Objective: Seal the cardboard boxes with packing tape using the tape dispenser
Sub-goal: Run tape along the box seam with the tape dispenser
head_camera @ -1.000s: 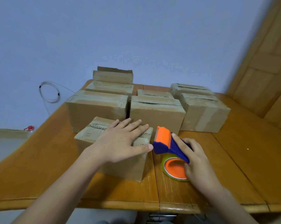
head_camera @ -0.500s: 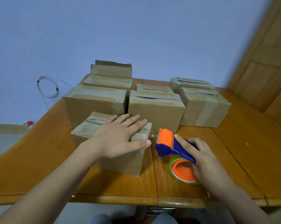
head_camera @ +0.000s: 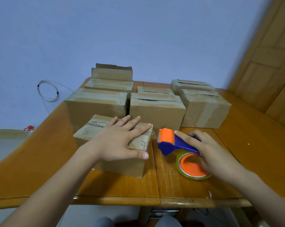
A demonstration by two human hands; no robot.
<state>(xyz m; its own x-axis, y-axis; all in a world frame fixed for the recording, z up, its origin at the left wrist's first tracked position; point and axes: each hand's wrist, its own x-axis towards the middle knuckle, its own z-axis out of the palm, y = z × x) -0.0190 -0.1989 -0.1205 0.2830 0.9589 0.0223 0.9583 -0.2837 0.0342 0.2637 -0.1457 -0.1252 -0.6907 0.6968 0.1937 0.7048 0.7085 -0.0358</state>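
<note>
A small cardboard box (head_camera: 92,128) lies near the front of the wooden table (head_camera: 40,161). My left hand (head_camera: 120,138) presses flat on its top, fingers straight. Just right of the box, my right hand (head_camera: 210,153) grips the blue and orange tape dispenser (head_camera: 169,143), index finger along its handle. The dispenser's roller end sits a little off the box's right edge, and its tape roll (head_camera: 192,167) rests on the table. A thin strip of clear tape seems to run from the box edge to the dispenser.
Several more cardboard boxes (head_camera: 156,110) stand in rows behind, most with tape on top; the rear left one (head_camera: 112,72) has a raised flap. A coiled cable (head_camera: 48,90) hangs at the wall on the left. A wooden door (head_camera: 269,63) is at right.
My right hand and the dispenser have shifted slightly right and away from the box's edge. My left hand stays pressed on the box. The camera view has tilted a little.
</note>
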